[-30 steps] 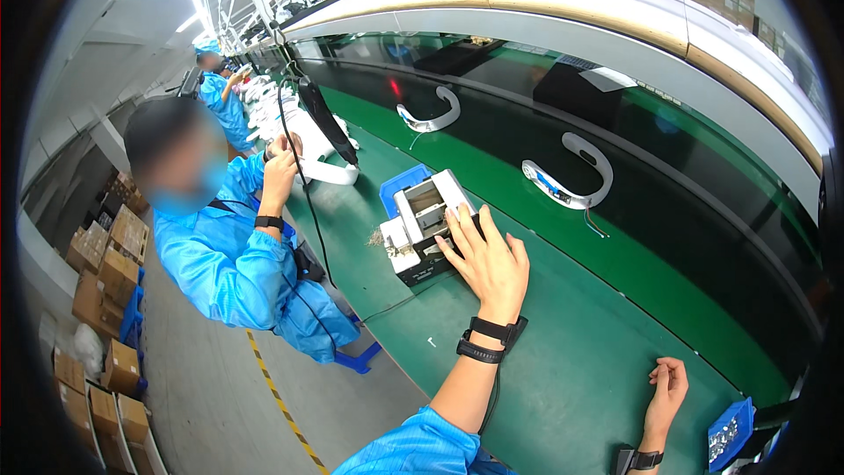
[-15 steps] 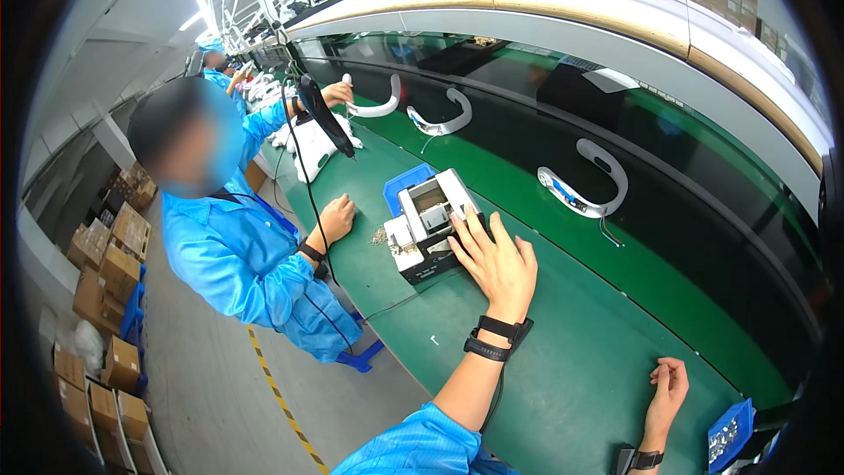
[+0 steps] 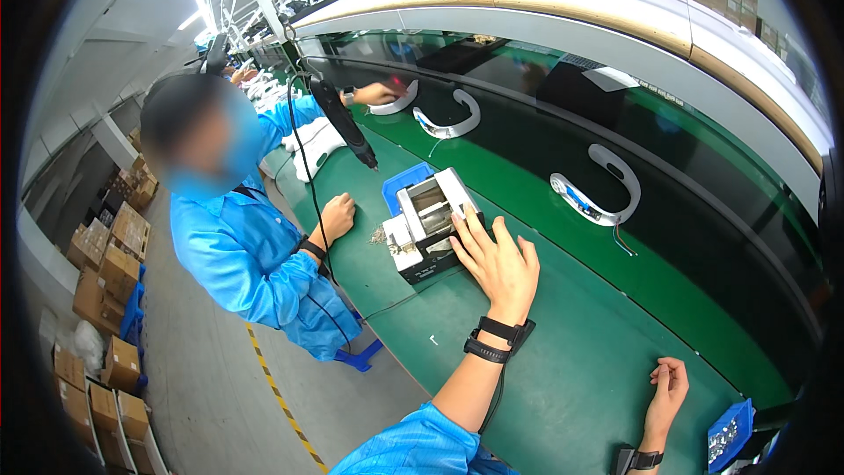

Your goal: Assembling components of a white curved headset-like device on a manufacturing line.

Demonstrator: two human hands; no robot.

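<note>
My left hand (image 3: 501, 268) lies with fingers spread over the near side of a small black-and-white screw feeder (image 3: 424, 222). Its fingertips touch the edge of the machine's housing without wrapping round it. The feeder's top is uncovered, showing a metal trough inside. A few loose screws (image 3: 378, 235) lie beside it. Farther right, my right hand (image 3: 666, 394) rests on the green table with its fingers loosely bent and a little apart. I see nothing in it. Each wrist wears a black band.
An electric screwdriver (image 3: 345, 121) hangs above the feeder. Behind that sits a blue bin (image 3: 409, 186). Curved white parts (image 3: 615, 186) with wires lie on the green conveyor belt. Left, a co-worker (image 3: 255, 255) in blue reaches over the belt. A blue tray (image 3: 730, 435) of small metal parts stands right.
The curved white parts have shifted right along the belt. The co-worker's far hand has moved right to one of them. The hanging screwdriver has swung right. My hands have stayed nearly still.
</note>
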